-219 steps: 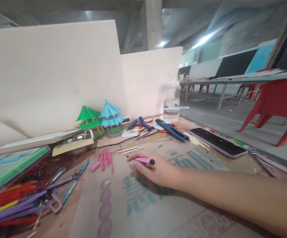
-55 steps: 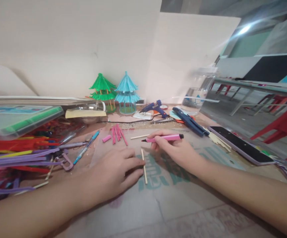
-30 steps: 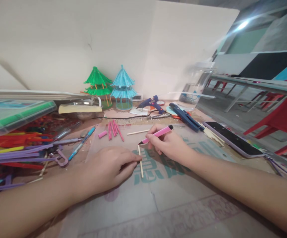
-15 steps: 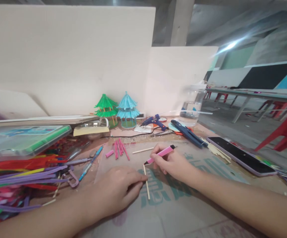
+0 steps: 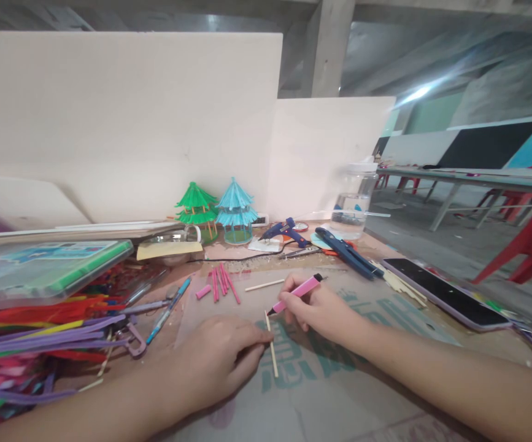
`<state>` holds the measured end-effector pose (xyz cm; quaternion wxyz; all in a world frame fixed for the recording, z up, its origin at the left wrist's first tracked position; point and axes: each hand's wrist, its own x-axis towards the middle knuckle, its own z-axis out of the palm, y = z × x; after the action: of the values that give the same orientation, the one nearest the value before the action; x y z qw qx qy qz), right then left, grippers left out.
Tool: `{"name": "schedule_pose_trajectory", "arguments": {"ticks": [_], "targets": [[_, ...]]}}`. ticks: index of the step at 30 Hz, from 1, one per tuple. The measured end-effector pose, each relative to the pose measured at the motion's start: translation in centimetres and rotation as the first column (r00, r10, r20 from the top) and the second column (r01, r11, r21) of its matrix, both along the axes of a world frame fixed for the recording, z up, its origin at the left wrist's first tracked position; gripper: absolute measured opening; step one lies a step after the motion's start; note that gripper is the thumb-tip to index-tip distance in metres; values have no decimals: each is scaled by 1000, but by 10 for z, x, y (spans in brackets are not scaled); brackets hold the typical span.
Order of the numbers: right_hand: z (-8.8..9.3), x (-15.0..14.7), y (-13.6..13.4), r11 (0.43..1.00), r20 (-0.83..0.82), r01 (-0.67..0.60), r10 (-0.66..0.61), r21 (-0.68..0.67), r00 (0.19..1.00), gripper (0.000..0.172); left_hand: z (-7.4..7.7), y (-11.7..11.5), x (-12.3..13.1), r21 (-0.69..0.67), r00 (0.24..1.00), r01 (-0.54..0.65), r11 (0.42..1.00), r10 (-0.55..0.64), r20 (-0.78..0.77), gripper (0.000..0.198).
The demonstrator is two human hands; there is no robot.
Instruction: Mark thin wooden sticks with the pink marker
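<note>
Since the earliest frame, one pale stick (image 5: 273,359) is now lying nearer, apart from a second pale stick (image 5: 264,285), and the left hand (image 5: 226,350) is showing too. That hand is resting a fingertip on the nearer stick, thumb slightly apart; the right hand (image 5: 314,307) is gripping a pink marker (image 5: 299,291), its black tip pointing at the stick's far end. Farther left, pink sticks (image 5: 221,282) are lying beside a pink cap (image 5: 203,292). Beyond, a green model (image 5: 196,195) and a blue model (image 5: 235,195) are standing on the desk (image 5: 176,283).

Apparently a craft workshop: glue gun (image 5: 286,229), wooden sticks (image 5: 402,283), concrete pillar (image 5: 331,52).
</note>
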<state>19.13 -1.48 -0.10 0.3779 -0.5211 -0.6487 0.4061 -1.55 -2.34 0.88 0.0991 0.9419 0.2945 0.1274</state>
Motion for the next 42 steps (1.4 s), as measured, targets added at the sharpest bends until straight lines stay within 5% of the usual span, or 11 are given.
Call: {"name": "schedule_pose_trajectory", "arguments": {"ticks": [42], "targets": [[-2, 2, 0, 998, -52, -29, 32, 53, 998, 12, -1, 2, 1, 31, 999, 35, 999, -36, 22, 28]]}}
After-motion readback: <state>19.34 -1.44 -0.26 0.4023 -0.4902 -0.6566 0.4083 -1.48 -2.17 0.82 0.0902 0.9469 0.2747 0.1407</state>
